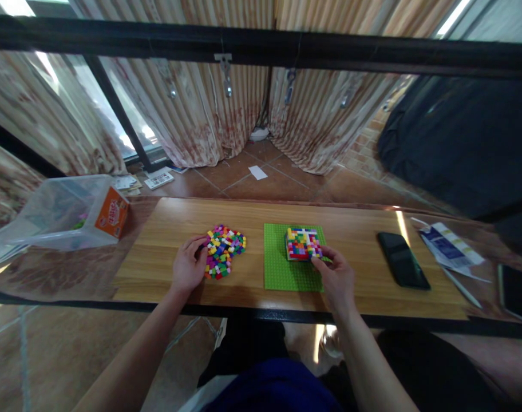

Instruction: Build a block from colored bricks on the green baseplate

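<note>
A heap of small coloured bricks (225, 249) lies left of centre on the wooden table (364, 223). My left hand (188, 266) rests at the heap's left edge, fingers curled down onto the bricks; whether it holds one is hidden. A green baseplate (282, 269) lies in the middle, carrying a square multicoloured brick block (303, 242) at its far right. My right hand (336, 276) touches the block's near right corner with its fingers pinched against it.
A clear plastic tub (55, 214) with an orange label stands at the far left. A black phone (402, 258) lies right of the baseplate, with printed papers (447, 245) and a pen beyond it. Another dark device (518, 292) sits at the right edge.
</note>
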`<state>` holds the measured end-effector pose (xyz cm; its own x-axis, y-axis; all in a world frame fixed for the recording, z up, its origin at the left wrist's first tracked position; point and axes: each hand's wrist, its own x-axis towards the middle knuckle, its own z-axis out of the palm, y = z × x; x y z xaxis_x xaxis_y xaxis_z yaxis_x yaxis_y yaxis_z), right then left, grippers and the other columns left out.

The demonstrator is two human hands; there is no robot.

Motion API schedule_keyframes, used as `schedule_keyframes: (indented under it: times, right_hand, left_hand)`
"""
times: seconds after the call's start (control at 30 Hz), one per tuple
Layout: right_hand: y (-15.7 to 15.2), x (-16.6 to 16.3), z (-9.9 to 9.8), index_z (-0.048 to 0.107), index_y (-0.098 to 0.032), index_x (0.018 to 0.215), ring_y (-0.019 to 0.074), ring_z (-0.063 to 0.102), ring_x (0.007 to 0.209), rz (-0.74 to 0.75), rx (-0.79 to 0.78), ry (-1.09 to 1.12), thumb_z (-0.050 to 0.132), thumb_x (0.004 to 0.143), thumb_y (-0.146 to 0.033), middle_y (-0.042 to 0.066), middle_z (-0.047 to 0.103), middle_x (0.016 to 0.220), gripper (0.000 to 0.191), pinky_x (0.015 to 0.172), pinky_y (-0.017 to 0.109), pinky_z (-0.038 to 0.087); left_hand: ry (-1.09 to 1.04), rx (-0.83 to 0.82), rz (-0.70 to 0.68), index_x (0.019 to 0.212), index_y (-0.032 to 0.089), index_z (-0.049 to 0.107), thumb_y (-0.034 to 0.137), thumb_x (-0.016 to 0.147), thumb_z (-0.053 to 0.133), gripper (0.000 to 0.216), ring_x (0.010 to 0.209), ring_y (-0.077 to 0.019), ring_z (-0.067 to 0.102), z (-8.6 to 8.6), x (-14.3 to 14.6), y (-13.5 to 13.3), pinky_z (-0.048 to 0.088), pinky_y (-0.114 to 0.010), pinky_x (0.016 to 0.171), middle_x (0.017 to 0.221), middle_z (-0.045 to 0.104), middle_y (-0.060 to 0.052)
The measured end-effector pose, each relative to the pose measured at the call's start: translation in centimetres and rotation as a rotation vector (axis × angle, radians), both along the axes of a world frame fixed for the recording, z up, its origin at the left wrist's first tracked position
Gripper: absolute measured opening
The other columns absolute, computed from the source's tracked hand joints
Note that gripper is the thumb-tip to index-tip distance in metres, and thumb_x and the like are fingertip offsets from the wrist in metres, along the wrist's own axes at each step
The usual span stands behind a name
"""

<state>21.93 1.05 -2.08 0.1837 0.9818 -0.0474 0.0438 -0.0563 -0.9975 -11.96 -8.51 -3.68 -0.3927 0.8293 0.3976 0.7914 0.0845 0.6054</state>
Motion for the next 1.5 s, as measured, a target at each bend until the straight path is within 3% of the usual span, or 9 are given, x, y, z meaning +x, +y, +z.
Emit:
schedule_keyframes:
  times: [0.37,0.8,0.97,1.07,1.13,1.3,1.5]
  right_hand:
    - [0.0,-0.3,-0.4,0.071,-0.02,0.094,0.012,0.062,0.072,-0.033,-0.065,0.245,0.085,0.055,-0.031,0.003,0.07,0.095,0.043,0.055,0.021,0.049]
    - [0.0,0.2,-1.0,0.071,-0.018,0.092,0.0128,0.062,0.067,-0.034,-0.081,0.198,0.083,0.055,-0.034,0.003,0.07,0.09,0.042,0.055,0.025,0.051]
    - [-1.5,0.8,-2.0,0.068,-0.018,0.097,0.0148,0.062,0.07,-0.085,0.016,0.083,0.08,0.063,-0.036,0.003,0.068,0.086,0.04,0.059,0.027,0.051]
    - [-3.3,-0.2,-1.4,0.068,-0.018,0.1,0.0167,0.063,0.073,-0.125,0.085,-0.061,0.075,0.072,-0.038,0.004,0.068,0.085,0.035,0.066,0.032,0.052]
    - [-4.6,-1.7,-0.6,0.07,-0.019,0.098,0.0195,0.065,0.078,-0.034,0.131,-0.191,0.07,0.079,-0.039,0.007,0.07,0.089,0.028,0.073,0.036,0.053]
    - [-5.4,-7.6,0.6,0.071,-0.021,0.095,0.0192,0.063,0.077,0.407,0.311,-0.49,0.055,0.089,-0.036,0.007,0.069,0.09,0.023,0.073,0.034,0.051]
    - [-3.1,-12.9,-0.2,0.07,-0.023,0.096,0.0202,0.061,0.086,0.474,0.397,-0.827,0.05,0.091,-0.027,0.007,0.066,0.095,0.02,0.075,0.032,0.046]
  left_hand:
    - [0.003,0.004,-0.003,0.104,0.018,0.068,0.032,0.091,0.048,0.028,0.112,-0.0242,0.063,0.1,0.0,0.0,0.048,-0.043,0.105,0.116,0.069,-0.01]
    - [-0.001,0.001,-0.014,0.106,0.019,0.068,0.029,0.09,0.049,0.026,0.112,-0.0247,0.062,0.0,-0.1,-0.1,0.049,-0.044,0.104,0.117,0.068,-0.01]
    - [-0.013,0.015,-0.004,0.105,0.018,0.068,0.026,0.091,0.05,0.025,0.112,-0.0232,0.062,0.0,0.3,-0.2,0.049,-0.043,0.104,0.116,0.068,-0.01]
    - [-0.024,0.02,0.007,0.104,0.019,0.069,0.024,0.091,0.05,0.023,0.112,-0.0223,0.062,0.0,0.5,-0.2,0.05,-0.042,0.104,0.116,0.068,-0.009]
    - [-0.026,0.01,0.011,0.104,0.02,0.069,0.022,0.09,0.051,0.023,0.113,-0.0221,0.062,0.0,0.6,-0.2,0.049,-0.042,0.104,0.116,0.068,-0.009]
    - [-0.033,0.014,0.011,0.104,0.02,0.069,0.021,0.09,0.052,0.022,0.112,-0.0217,0.063,0.0,0.6,-0.2,0.049,-0.041,0.104,0.116,0.068,-0.008]
    - [-0.046,0.008,0.02,0.104,0.021,0.069,0.02,0.09,0.051,0.023,0.112,-0.0222,0.062,0.0,0.7,-0.2,0.05,-0.043,0.105,0.117,0.068,-0.008]
